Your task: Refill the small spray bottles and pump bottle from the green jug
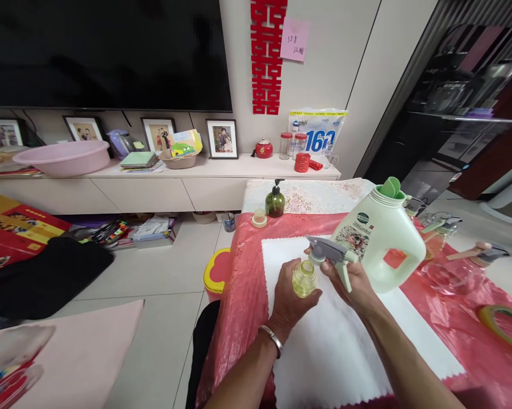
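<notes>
My left hand [290, 292] is wrapped around a small yellow-green clear bottle [304, 278] whose neck is uncapped. In my right hand [350, 281] I grip a grey and pale green spray trigger head [330, 253], held just beside the bottle's mouth and apart from it. Right behind my right hand stands a big pale green detergent jug [377, 236] with its spout open. Under both hands lies a white cloth [324, 352] with a scalloped edge. A pale cap [259, 217] sits at the far left of the table, next to a dark green pump bottle [275, 201].
Red plastic sheeting [247, 295] covers the table. On the right are a clear pink spray bottle [452, 272], other bottles and a roll of yellow tape [505, 326]. A low cabinet [221, 193] with jars and photo frames runs behind. A yellow-and-pink stool [215, 272] stands at the left.
</notes>
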Demonstrator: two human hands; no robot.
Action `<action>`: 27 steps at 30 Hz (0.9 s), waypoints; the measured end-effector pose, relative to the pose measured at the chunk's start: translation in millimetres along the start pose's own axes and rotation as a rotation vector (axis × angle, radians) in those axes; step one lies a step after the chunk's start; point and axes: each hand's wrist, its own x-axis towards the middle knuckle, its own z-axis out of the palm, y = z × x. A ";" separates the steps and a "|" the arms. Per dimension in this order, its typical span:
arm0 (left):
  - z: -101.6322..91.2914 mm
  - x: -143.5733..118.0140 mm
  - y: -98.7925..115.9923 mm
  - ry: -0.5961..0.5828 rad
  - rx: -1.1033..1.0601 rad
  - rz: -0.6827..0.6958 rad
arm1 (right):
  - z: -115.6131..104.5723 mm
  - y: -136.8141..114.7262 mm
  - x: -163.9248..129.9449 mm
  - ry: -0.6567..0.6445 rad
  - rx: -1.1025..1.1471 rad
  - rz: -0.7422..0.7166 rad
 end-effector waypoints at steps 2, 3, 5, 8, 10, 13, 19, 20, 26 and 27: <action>-0.8 -1.2 -0.7 -0.011 -0.017 -0.009 | 1.7 -20.3 6.6 0.088 0.039 -0.070; -1.3 -1.7 -0.9 -0.021 -0.033 -0.014 | 2.0 -34.0 11.3 0.131 0.060 -0.116; -2.2 -2.3 -1.1 -0.038 -0.059 -0.026 | 0.6 -64.5 22.4 0.189 0.092 -0.191; -2.9 -2.3 -0.8 -0.040 -0.056 -0.037 | -6.5 -100.5 40.0 0.238 0.057 -0.262; -2.9 -1.9 -0.6 -0.039 -0.044 -0.035 | -12.9 -106.9 50.6 0.254 -0.092 -0.287; -2.4 -1.2 -0.2 -0.029 -0.026 -0.013 | -20.9 -85.5 63.2 0.205 -0.364 -0.185; 0.9 -0.6 -0.2 0.018 0.014 0.035 | -21.2 3.6 72.8 0.053 -0.859 0.190; 1.3 -0.6 -0.2 0.021 0.019 0.042 | -19.7 16.2 73.4 0.029 -0.918 0.238; -0.8 -0.1 1.7 -0.013 0.010 0.024 | -13.8 64.3 74.1 -0.056 -1.088 0.329; -1.3 -0.1 1.7 -0.018 0.005 0.024 | -13.5 66.8 72.4 -0.060 -1.095 0.314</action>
